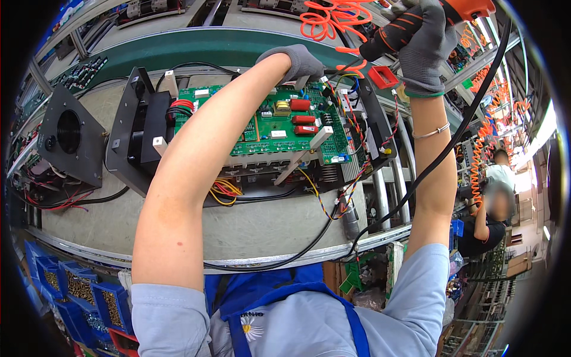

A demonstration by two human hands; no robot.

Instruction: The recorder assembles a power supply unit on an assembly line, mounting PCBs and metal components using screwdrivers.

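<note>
My right hand (425, 50), in a grey glove, is wrapped round a black and orange power screwdriver (392, 34) at the upper right. The tool tilts down to the left, its thin bit reaching toward the far right corner of a green circuit board (262, 128). At that far edge, close by the bit, my gloved left hand (299, 63) is bent with its fingers drawn together; its fingertips and anything in them are hidden. The board carries red and yellow components and lies in a black metal chassis (134, 137). White posts (321, 138) stand along it, and my left forearm covers part of it.
Coiled orange hose (327, 21) hangs beyond the chassis. A black cable (458, 143) crosses my right forearm. Left stands another black unit (68, 134) with a round opening. Blue bins (110, 306) of small fasteners sit below the bench edge. Another person (491, 208) is at the far right.
</note>
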